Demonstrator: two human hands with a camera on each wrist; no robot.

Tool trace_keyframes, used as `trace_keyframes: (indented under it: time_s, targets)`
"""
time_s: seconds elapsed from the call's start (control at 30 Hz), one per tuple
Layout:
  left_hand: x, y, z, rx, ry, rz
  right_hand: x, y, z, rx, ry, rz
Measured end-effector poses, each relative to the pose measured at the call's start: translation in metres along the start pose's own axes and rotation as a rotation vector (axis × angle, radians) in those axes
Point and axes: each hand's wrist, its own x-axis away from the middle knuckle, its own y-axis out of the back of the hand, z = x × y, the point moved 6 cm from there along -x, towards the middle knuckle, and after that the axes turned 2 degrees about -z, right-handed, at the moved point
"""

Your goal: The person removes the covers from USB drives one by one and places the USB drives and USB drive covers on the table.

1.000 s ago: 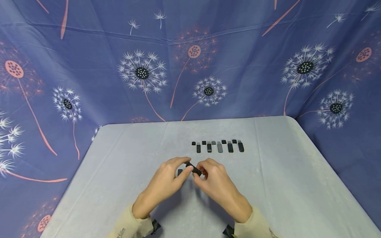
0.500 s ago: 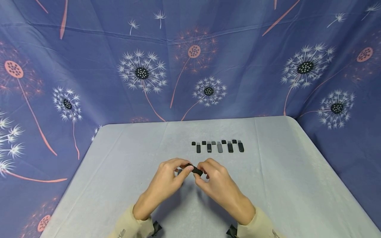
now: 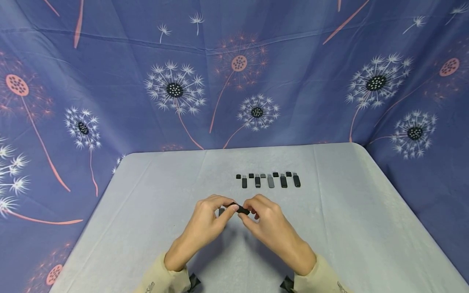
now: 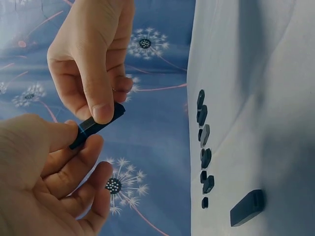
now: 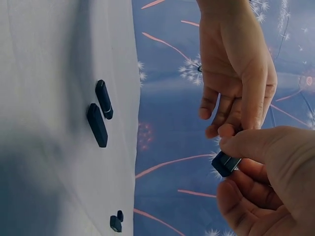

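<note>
Both hands hold one black USB flash drive [image 3: 242,209] above the table. My left hand [image 3: 208,217] pinches its left end between thumb and fingers, while my right hand [image 3: 272,224] grips the other end. In the left wrist view a thin blue line crosses the flash drive [image 4: 93,128] close to the left thumb. The right wrist view shows a dark squared end [image 5: 225,164] between the right thumb and fingers; the fingers hide much of the rest. On the table beyond the left fingers lies another dark flash drive [image 3: 221,211], partly covered by that hand.
Farther back on the pale table [image 3: 165,183] stands a row of several uncapped flash drives [image 3: 270,181], one of them grey, with small caps [image 3: 238,176] beside them. Two dark sticks [image 5: 97,125] lie close together in the right wrist view. A patterned blue cloth [image 3: 311,101] hangs behind the table.
The held flash drive has tilted slightly flatter and shifted a little right. My right hand and forearm have moved slightly right; the left hand keeps nearly the same place.
</note>
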Motion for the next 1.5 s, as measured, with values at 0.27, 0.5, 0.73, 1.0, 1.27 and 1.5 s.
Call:
trace_keyframes:
  time_s: [0.27,0.5,0.73,1.0,1.27,1.5]
  targets:
    - [0.0,0.001,-0.004,0.008,-0.077,-0.006,-0.002,0.0,-0.004,-0.045,-0.018,0.02]
    - [0.003,0.0,-0.005,0.019,-0.161,-0.032,-0.003,0.001,-0.004,-0.108,-0.034,0.074]
    - [0.006,-0.002,-0.004,0.036,-0.222,-0.08,-0.004,0.002,-0.005,-0.124,-0.069,0.107]
    - [0.008,-0.002,-0.007,0.059,-0.224,-0.127,-0.004,0.004,-0.006,-0.188,-0.108,0.115]
    - [0.005,-0.002,-0.015,0.101,-0.256,-0.209,-0.001,0.003,-0.009,-0.269,-0.248,0.08]
    - [0.007,0.001,-0.014,0.156,-0.199,-0.262,-0.003,0.003,-0.007,-0.288,-0.27,0.036]
